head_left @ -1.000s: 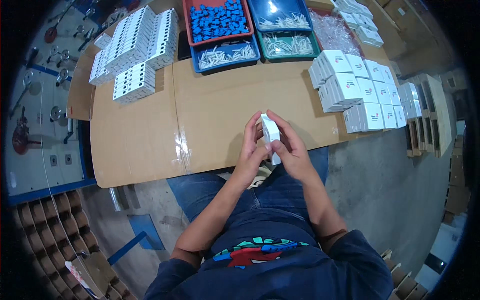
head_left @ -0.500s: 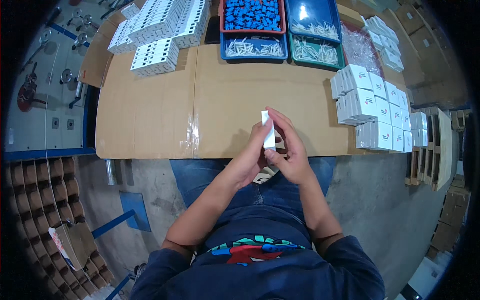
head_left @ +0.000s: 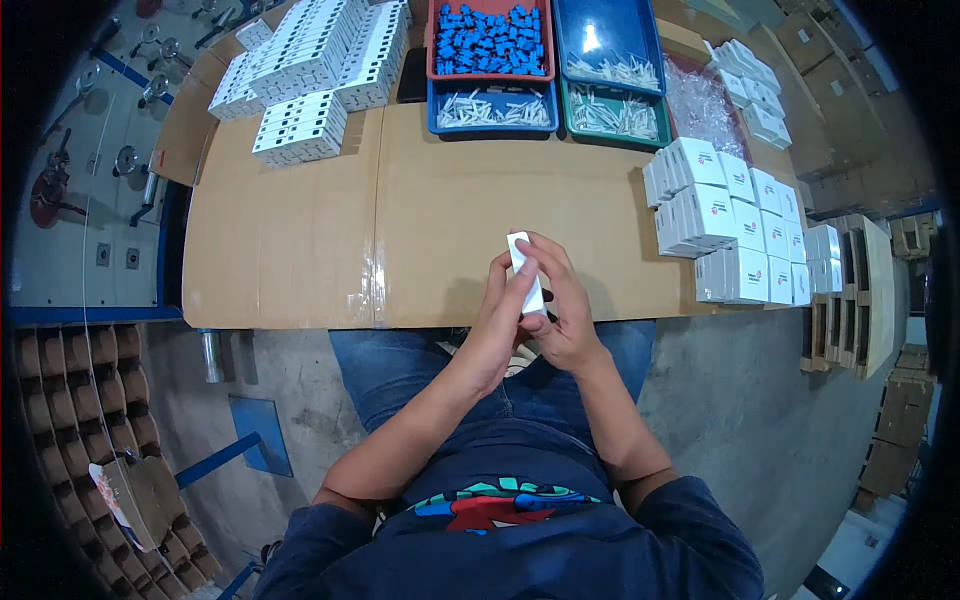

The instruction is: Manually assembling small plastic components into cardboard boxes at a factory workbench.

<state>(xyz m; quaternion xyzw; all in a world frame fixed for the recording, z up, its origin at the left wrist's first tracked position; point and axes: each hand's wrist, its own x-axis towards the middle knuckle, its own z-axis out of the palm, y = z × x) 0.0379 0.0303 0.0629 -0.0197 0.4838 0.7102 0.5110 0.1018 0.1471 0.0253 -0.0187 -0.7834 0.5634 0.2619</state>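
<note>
Scanning from the far left corner of the cardboard-covered tabletop (head_left: pixel 300 250), we list stacked white parts (head_left: pixel 315 60), then trays of blue pieces (head_left: pixel 488 40) and white pins (head_left: pixel 495 108) along the far edge, then small white boxes (head_left: pixel 735 215) piled at the right edge. Over the near edge, our left hand (head_left: pixel 500 305) and right hand (head_left: pixel 562 300) both close their fingers around one slim white box (head_left: pixel 526 268), held upright. Risk, as we judge it: the grip sits past the edge, so a loosened finger could drop the box to the floor.
</note>
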